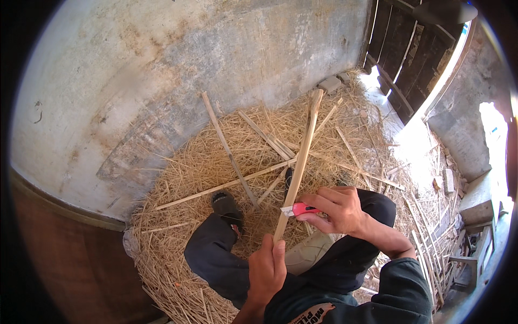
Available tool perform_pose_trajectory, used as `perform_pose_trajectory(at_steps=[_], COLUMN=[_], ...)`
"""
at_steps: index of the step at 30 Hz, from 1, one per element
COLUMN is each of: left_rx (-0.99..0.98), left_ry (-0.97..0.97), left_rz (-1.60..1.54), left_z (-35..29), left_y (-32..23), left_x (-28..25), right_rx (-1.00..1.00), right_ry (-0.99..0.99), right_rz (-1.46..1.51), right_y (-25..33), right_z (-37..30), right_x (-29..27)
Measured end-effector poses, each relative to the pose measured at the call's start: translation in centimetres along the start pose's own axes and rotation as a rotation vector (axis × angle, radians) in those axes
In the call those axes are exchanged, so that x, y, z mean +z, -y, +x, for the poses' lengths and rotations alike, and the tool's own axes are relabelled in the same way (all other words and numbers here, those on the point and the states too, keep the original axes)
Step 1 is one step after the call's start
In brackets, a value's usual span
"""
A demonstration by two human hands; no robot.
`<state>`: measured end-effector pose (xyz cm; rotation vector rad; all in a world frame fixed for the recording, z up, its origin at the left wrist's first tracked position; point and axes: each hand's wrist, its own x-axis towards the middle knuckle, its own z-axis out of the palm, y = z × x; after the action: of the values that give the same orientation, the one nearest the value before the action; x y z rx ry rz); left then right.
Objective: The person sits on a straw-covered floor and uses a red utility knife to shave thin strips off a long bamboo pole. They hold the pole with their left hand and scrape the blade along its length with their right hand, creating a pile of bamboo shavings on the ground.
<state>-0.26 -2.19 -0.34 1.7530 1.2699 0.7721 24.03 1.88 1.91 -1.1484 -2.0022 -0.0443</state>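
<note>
A long pale wooden strip [303, 156] slants up and away from me, its near end gripped in my left hand [267, 267]. My right hand [337, 209] is closed around a red utility knife [303, 209]. The knife's short blade lies across the strip, a little beyond my left hand, and appears to touch it. Below the strip, a beige, smooth-looking piece [308, 252] shows between my legs; its kind is unclear.
Straw [183, 167] covers the floor around my legs, with several wooden strips [229, 146] lying on it or leaning. A stained wall [178, 65] rises ahead. Grey blocks [330, 84] sit near a dark plank door [402, 54]. A wooden frame [475, 259] stands at right.
</note>
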Motion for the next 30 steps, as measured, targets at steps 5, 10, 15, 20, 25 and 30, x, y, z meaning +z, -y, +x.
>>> perform_pose_trajectory(at_steps=[5,10,15,20,25,30], left_rx=[0.022,0.022,-0.004,-0.020,-0.071,-0.137], left_ry=[-0.029,-0.022,0.044,0.081,0.113,0.165], left_rz=[0.075,0.109,0.185,0.087,-0.055,-0.178], left_z=[0.3,0.3,-1.2,-3.0,-2.0,-1.3], left_y=[-0.3,0.1,1.3,2.4,2.3,2.5], left_x=[0.0,0.1,0.1,0.3,-0.4,-1.0], right_rx=[0.005,0.003,0.278,0.327,0.387,0.694], right_ry=[-0.014,-0.008,-0.131,-0.190,-0.182,-0.065], right_rz=[-0.047,-0.117,-0.143,-0.125,-0.074,0.645], right_y=[-0.1,-0.2,-3.1,-5.1,-5.3,-7.1], right_z=[-0.1,0.1,0.6,1.0,1.4,0.5], right_x=[0.4,-0.3,-1.2,-3.3,-3.3,-2.6])
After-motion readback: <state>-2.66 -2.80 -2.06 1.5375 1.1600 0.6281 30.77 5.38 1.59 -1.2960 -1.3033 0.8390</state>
